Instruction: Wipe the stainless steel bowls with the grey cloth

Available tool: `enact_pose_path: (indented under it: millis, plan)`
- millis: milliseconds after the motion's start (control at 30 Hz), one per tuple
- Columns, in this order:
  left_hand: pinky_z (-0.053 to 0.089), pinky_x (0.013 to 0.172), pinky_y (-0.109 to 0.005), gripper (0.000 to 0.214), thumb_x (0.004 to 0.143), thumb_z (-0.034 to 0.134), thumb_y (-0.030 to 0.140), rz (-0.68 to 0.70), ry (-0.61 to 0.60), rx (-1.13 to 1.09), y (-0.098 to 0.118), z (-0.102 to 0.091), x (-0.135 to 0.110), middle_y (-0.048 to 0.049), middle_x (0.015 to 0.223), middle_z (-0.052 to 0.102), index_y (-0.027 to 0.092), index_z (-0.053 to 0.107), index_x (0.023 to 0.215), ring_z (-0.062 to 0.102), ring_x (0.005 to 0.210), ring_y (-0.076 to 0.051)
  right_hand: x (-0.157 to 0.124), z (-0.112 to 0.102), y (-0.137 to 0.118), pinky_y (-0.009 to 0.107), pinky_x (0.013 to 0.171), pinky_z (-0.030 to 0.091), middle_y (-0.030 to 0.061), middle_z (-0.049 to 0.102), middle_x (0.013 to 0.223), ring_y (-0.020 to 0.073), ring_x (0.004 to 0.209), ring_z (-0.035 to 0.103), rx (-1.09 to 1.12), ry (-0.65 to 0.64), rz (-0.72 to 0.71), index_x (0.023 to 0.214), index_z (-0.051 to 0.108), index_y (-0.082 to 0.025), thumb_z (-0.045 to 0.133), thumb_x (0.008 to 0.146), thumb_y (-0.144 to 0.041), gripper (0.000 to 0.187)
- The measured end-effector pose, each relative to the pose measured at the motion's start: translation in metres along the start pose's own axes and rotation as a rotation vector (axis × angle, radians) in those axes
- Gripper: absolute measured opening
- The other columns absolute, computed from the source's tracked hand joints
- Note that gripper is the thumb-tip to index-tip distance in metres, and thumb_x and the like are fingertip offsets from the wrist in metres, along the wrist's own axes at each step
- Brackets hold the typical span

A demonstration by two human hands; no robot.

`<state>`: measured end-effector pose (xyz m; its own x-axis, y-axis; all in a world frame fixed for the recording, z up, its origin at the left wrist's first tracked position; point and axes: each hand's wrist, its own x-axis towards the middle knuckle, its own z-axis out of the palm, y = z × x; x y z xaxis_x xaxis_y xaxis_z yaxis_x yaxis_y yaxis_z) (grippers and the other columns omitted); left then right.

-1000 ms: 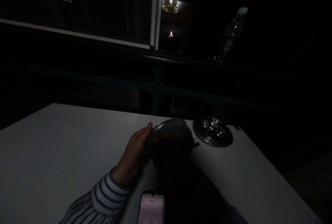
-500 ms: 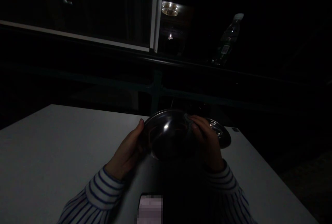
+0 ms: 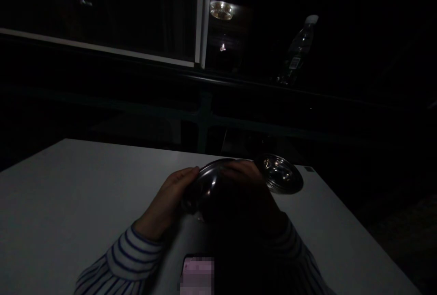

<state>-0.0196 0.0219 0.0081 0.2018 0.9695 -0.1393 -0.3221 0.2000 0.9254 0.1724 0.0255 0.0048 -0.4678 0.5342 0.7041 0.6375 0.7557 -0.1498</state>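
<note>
The scene is very dark. My left hand (image 3: 170, 197) grips the left rim of a shiny metal bowl (image 3: 205, 185) held just above a white table (image 3: 68, 204), thumb over the edge. My right hand (image 3: 247, 174) is mostly in shadow on the bowl's far right side, fingers curled over the rim; whether a cloth is still in it is hidden. A second metal bowl (image 3: 282, 174) rests on the table just to the right of the held one. Both sleeves are white with blue stripes.
A phone (image 3: 198, 274) with a lit screen lies at the near table edge. A plastic water bottle (image 3: 297, 51) stands on a dark ledge behind, beside a window frame (image 3: 201, 17) and a ceiling light's reflection (image 3: 221, 9).
A second ago a pale cloth covered the bowl's top. Then the bowl tipped up to show its inside. Now it is tilted back down and my right hand has sunk into shadow.
</note>
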Motion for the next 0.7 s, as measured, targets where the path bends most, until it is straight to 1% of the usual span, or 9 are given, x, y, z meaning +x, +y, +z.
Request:
enact_pose_path:
  millis: [67,133,267,333,367,500,533,600,700]
  plan:
    - [0.038,0.048,-0.02,0.026,0.072,0.064,0.038,0.023,0.096,0.028,0.0,0.002,0.0,-0.0003,0.056,0.061,0.013,0.063,0.064,0.052,0.05,-0.01,0.0,0.006,-0.002,0.041,0.082,0.042,0.0047,0.058,0.113,0.023,0.1,0.049,-0.039,-0.004,-0.072,0.111,0.056,-0.023,0.044,0.089,-0.035,0.028]
    - [0.038,0.047,-0.02,0.029,0.071,0.064,0.042,0.041,0.16,0.038,0.003,0.003,-0.001,-0.0002,0.054,0.06,0.014,0.063,0.064,0.052,0.049,-0.011,-0.001,0.007,0.0,0.039,0.082,0.043,0.0055,0.058,0.113,0.0226,0.101,0.049,-0.045,0.025,-0.07,0.111,0.055,-0.022,0.047,0.088,-0.034,0.028]
    - [0.04,0.049,-0.021,0.031,0.071,0.063,0.045,0.088,0.189,-0.019,0.008,0.003,-0.004,-0.001,0.054,0.062,0.014,0.064,0.064,0.054,0.05,-0.012,-0.002,0.001,0.012,0.033,0.082,0.045,0.0073,0.059,0.105,0.0178,0.098,0.053,0.023,0.16,0.145,0.107,0.055,-0.019,0.045,0.089,-0.024,0.022]
    - [0.04,0.049,-0.022,0.034,0.071,0.062,0.047,0.073,0.161,-0.041,0.006,0.004,-0.004,-0.002,0.055,0.062,0.014,0.064,0.063,0.054,0.049,-0.012,-0.001,0.001,0.012,0.032,0.081,0.046,0.0069,0.059,0.103,0.017,0.096,0.054,0.013,0.209,0.187,0.106,0.056,-0.02,0.043,0.09,-0.023,0.021]
    - [0.04,0.049,-0.022,0.035,0.071,0.062,0.048,0.056,0.139,-0.05,0.004,0.005,-0.004,-0.0023,0.055,0.063,0.014,0.065,0.064,0.054,0.049,-0.012,0.0,0.003,0.008,0.033,0.08,0.045,0.0069,0.059,0.104,0.0178,0.096,0.053,-0.007,0.215,0.163,0.105,0.056,-0.02,0.043,0.09,-0.024,0.021]
    - [0.041,0.053,-0.022,0.029,0.071,0.064,0.043,0.049,0.044,-0.068,-0.003,0.008,-0.004,-0.0014,0.057,0.062,0.014,0.066,0.067,0.053,0.051,-0.011,-0.001,0.017,-0.014,0.035,0.077,0.043,0.0055,0.061,0.101,0.0197,0.091,0.053,-0.137,0.143,-0.108,0.105,0.057,-0.022,0.044,0.088,-0.031,0.024]
    - [0.041,0.055,-0.022,0.027,0.072,0.064,0.041,0.055,0.02,-0.065,-0.003,0.008,-0.005,-0.0011,0.058,0.062,0.015,0.066,0.067,0.053,0.052,-0.011,-0.002,0.02,-0.018,0.036,0.076,0.041,0.0053,0.062,0.101,0.0198,0.09,0.053,-0.178,0.122,-0.139,0.107,0.057,-0.022,0.046,0.086,-0.03,0.025]
    - [0.043,0.059,-0.023,0.023,0.072,0.064,0.038,0.053,-0.032,-0.054,-0.003,0.007,-0.006,-0.0011,0.06,0.062,0.015,0.066,0.069,0.054,0.055,-0.012,-0.003,0.022,-0.022,0.036,0.076,0.039,0.0053,0.062,0.103,0.0203,0.091,0.053,-0.258,0.106,-0.128,0.11,0.055,-0.022,0.049,0.085,-0.029,0.027]
    - [0.043,0.065,-0.024,0.017,0.073,0.064,0.033,0.035,-0.09,-0.057,-0.002,0.007,-0.007,-0.0015,0.068,0.065,0.016,0.067,0.076,0.057,0.063,-0.013,-0.004,0.016,-0.02,0.037,0.08,0.037,0.0052,0.059,0.109,0.0217,0.097,0.049,-0.304,0.113,-0.09,0.113,0.053,-0.023,0.05,0.084,-0.03,0.029]
